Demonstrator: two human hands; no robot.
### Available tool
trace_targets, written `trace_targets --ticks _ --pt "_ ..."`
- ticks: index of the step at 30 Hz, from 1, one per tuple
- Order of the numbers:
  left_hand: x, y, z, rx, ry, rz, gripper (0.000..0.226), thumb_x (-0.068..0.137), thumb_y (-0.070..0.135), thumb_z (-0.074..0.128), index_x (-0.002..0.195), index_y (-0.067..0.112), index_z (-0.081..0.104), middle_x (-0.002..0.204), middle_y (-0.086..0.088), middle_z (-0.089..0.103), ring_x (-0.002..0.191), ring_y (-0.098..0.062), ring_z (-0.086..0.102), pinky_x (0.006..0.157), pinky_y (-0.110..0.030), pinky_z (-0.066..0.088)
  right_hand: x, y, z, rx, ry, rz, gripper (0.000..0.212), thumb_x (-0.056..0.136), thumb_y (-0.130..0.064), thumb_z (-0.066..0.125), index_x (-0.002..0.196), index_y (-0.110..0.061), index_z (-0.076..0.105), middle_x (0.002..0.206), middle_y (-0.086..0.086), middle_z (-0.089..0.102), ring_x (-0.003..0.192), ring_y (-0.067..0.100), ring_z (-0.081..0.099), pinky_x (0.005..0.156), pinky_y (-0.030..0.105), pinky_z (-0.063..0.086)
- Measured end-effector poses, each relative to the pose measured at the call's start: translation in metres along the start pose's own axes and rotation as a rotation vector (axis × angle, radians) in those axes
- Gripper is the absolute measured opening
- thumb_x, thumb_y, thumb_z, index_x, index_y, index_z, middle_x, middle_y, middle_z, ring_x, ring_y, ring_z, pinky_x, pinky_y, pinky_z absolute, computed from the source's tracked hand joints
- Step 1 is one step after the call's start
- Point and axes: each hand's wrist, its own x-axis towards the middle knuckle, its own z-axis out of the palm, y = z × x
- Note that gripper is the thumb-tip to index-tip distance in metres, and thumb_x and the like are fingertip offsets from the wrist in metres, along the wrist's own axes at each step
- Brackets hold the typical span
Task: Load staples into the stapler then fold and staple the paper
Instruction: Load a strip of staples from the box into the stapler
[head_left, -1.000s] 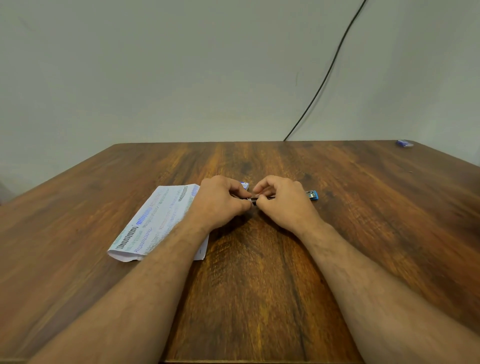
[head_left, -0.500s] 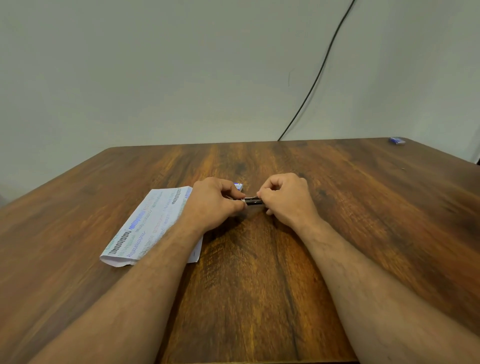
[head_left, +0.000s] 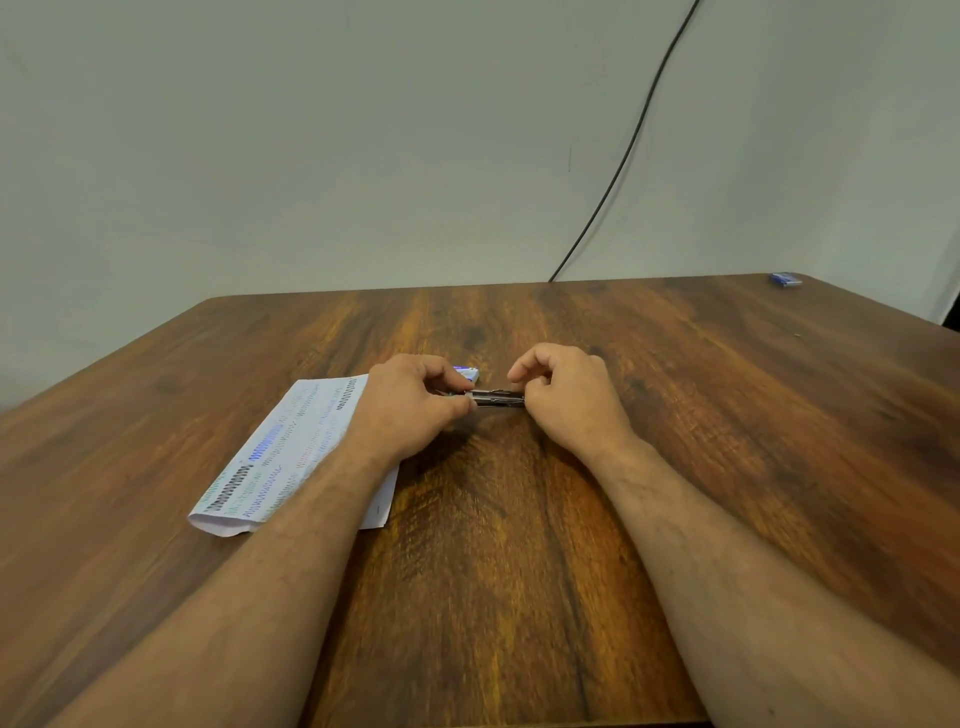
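Both hands' grip pinches the stapler (head_left: 497, 398) ends: left hand (head_left: 410, 410), right hand (head_left: 566, 392).

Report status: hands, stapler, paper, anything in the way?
Left hand and right hand both pinch the stapler just above the table. Printed paper lies flat under the left forearm, not visibly stapled. Nothing blocking.

A brown, dark-streaked wood grain is shown by the table (head_left: 727, 415). The white paper (head_left: 291, 457) is printed with rows of blue, black and pale text. The stapler (head_left: 497, 398) is seen as silvery metal. A black cable (head_left: 623, 156) is set against a pale grey-green wall (head_left: 311, 156); a small blue box (head_left: 785, 279) is seen at the far corner.
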Motion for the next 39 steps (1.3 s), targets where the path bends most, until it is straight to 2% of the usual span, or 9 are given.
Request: trace_targets --ticks 4,7,12,16,21,25,31,39 --pt "-0.001 0.001 0.001 -0.015 -0.01 0.0 0.01 0.081 0.02 0.081 0.086 0.028 0.079 0.08 0.009 0.075 0.072 -0.009 0.07 0.069 -0.027 0.059 -0.002 0.0 0.004 -0.016 -0.049 -0.11 0.046 0.081 0.004 0.049 0.091 -0.033 0.076 0.094 -0.008 0.071 0.097 0.013 0.055 0.089 0.033 0.047" --pt "-0.001 0.0 -0.001 -0.056 -0.016 -0.004 0.012 0.081 0.017 0.08 0.087 0.028 0.08 0.077 0.007 0.076 0.069 -0.012 0.072 0.065 -0.024 0.058 -0.003 0.0 0.003 -0.03 -0.132 -0.175 0.057 0.082 0.007 0.049 0.104 -0.037 0.078 0.1 -0.005 0.07 0.1 0.015 0.049 0.085 0.032 0.04" --pt "0.001 -0.002 -0.001 -0.156 -0.038 -0.035 0.017 0.08 0.012 0.077 0.091 0.024 0.083 0.08 0.003 0.078 0.074 -0.018 0.073 0.073 -0.035 0.062 -0.002 0.001 0.002 0.018 -0.167 -0.242 0.06 0.083 0.01 0.05 0.108 -0.038 0.078 0.096 -0.007 0.061 0.097 0.013 0.053 0.088 0.035 0.049" --pt "0.003 -0.005 -0.002 -0.189 -0.05 -0.037 0.018 0.08 0.011 0.077 0.092 0.023 0.083 0.084 0.002 0.078 0.079 -0.02 0.073 0.078 -0.04 0.062 -0.003 0.001 0.003 0.02 -0.193 -0.231 0.056 0.085 0.009 0.052 0.109 -0.034 0.079 0.098 -0.005 0.06 0.096 0.011 0.054 0.092 0.036 0.05" --pt "0.002 -0.005 -0.001 -0.189 -0.073 -0.032 0.02 0.082 0.011 0.078 0.098 0.022 0.082 0.088 0.002 0.077 0.08 -0.013 0.07 0.074 -0.029 0.057 -0.001 0.002 0.006 -0.004 -0.191 -0.196 0.062 0.078 0.012 0.047 0.105 -0.034 0.08 0.099 -0.004 0.06 0.098 0.014 0.055 0.093 0.037 0.049" --pt "0.002 -0.006 -0.001 -0.187 -0.073 -0.046 0.018 0.082 0.014 0.079 0.096 0.025 0.082 0.087 0.003 0.076 0.081 -0.013 0.068 0.07 -0.025 0.05 -0.002 -0.001 0.003 -0.002 -0.182 -0.156 0.059 0.079 0.011 0.047 0.101 -0.031 0.081 0.098 -0.006 0.059 0.097 0.011 0.053 0.088 0.025 0.043" --pt "0.003 -0.005 -0.001 -0.156 -0.067 -0.047 0.018 0.083 0.015 0.079 0.097 0.024 0.082 0.086 0.003 0.077 0.079 -0.013 0.07 0.07 -0.025 0.053 -0.003 -0.001 0.002 -0.013 -0.136 -0.155 0.05 0.077 0.009 0.05 0.095 -0.024 0.083 0.098 0.0 0.068 0.098 0.015 0.06 0.092 0.029 0.049" --pt "0.003 -0.004 0.0 -0.137 -0.042 -0.049 0.016 0.082 0.017 0.079 0.096 0.024 0.082 0.085 0.005 0.076 0.078 -0.013 0.07 0.07 -0.025 0.053 0.0 -0.004 -0.005 -0.075 -0.148 -0.132 0.043 0.079 0.006 0.052 0.093 -0.02 0.083 0.101 0.0 0.074 0.096 0.012 0.062 0.088 0.023 0.047"
